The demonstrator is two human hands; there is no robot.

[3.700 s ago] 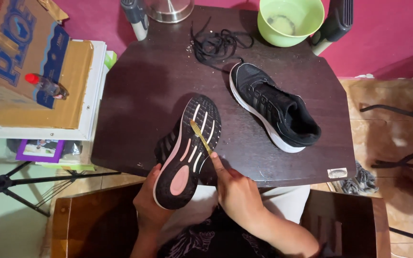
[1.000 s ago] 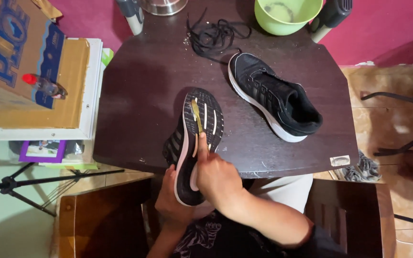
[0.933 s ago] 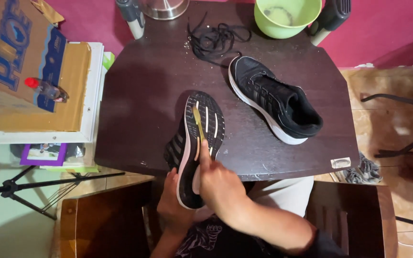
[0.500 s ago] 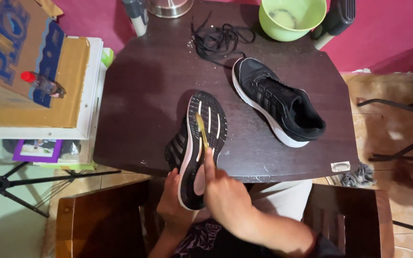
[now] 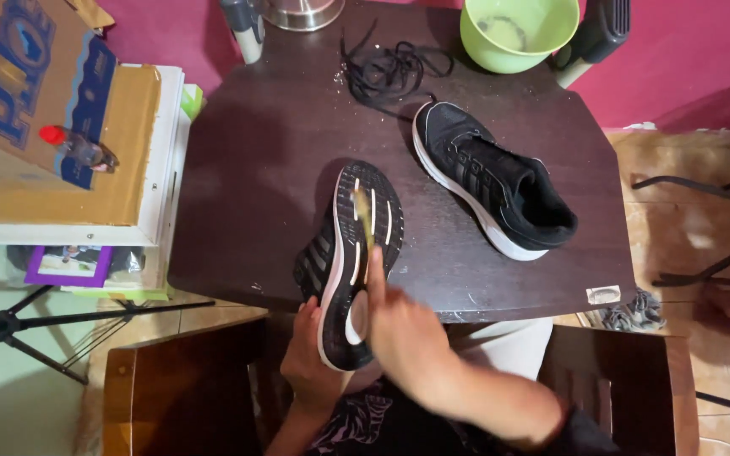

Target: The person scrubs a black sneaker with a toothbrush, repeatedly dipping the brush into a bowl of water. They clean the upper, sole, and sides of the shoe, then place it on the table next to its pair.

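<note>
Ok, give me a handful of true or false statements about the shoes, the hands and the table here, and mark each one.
1. The left hand holds the black sports shoe turned sole-up. True.
2. The right hand holds a thin yellowish brush against that sole. True.
3. The second black shoe with a white sole also lies sole-up. False: it stands upright on the dark wooden table.
4. The loose black laces are threaded through the upright shoe. False: they lie in a heap on the table beyond it.
5. The green plastic bowl sits at the table's far edge. True.
</note>
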